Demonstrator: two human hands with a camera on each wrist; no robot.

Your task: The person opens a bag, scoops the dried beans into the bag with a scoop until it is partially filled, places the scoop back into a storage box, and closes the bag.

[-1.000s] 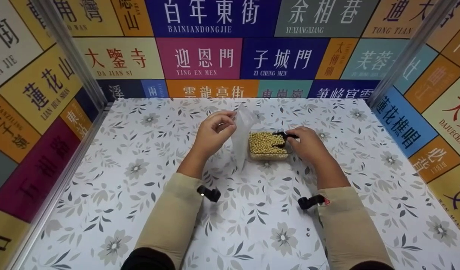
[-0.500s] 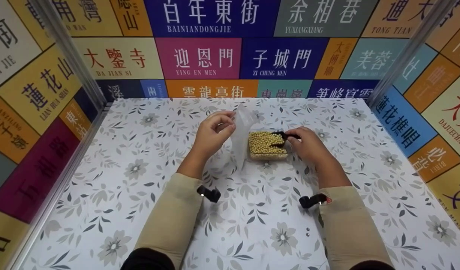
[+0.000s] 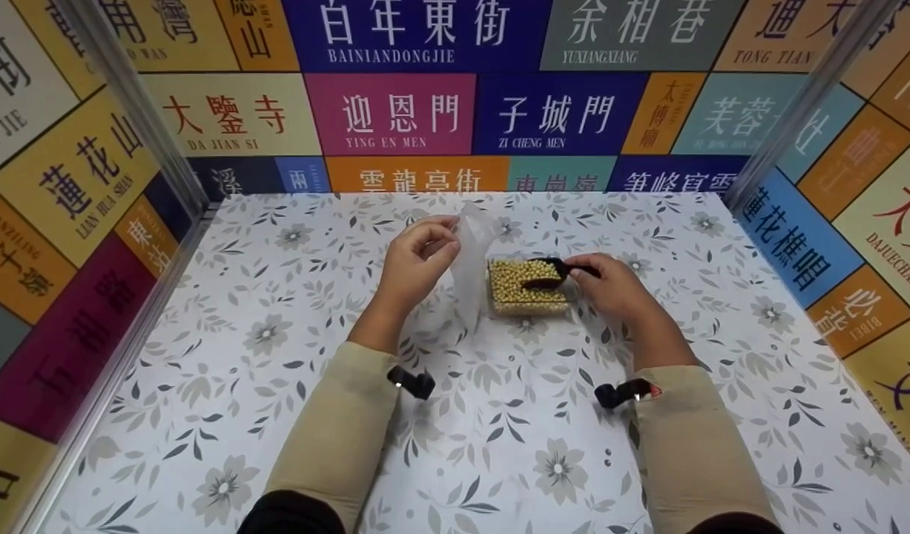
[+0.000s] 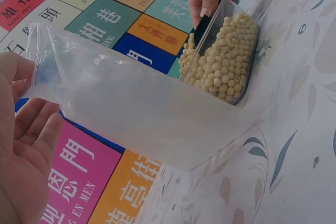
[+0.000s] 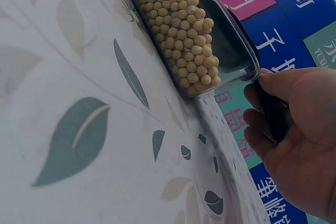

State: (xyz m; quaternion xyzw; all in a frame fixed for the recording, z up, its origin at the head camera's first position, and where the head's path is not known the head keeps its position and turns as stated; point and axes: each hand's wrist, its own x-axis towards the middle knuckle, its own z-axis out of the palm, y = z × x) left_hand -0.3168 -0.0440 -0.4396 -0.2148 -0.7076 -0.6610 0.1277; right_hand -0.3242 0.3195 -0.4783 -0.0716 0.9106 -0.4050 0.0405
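Observation:
My left hand [image 3: 419, 259] pinches the top edge of a translucent plastic bag [image 3: 469, 271], which hangs upright with its bottom near the table. In the left wrist view the bag [image 4: 131, 103] looks flat, and no beans show inside. Right of it stands a clear rectangular container [image 3: 530, 307] filled with round yellow soybeans [image 3: 510, 278]. My right hand [image 3: 610, 285] grips the handle of a black scoop [image 3: 547, 276] at the container's right side. The scoop's bowl lies among the soybeans, partly covered by them. Through the container wall, the right wrist view shows the dark scoop [image 5: 223, 38] beside the soybeans.
A white tablecloth [image 3: 455, 445] with grey flowers and leaves covers the table. Colourful panels [image 3: 395, 111] with Chinese lettering stand along the back and both sides. Black wrist cameras [image 3: 414, 383] sit at both sleeve cuffs.
The scoop has pushed leftward and deeper into the soybeans, and more of its bowl now shows with beans in it. The left hand and bag have shifted only slightly left.

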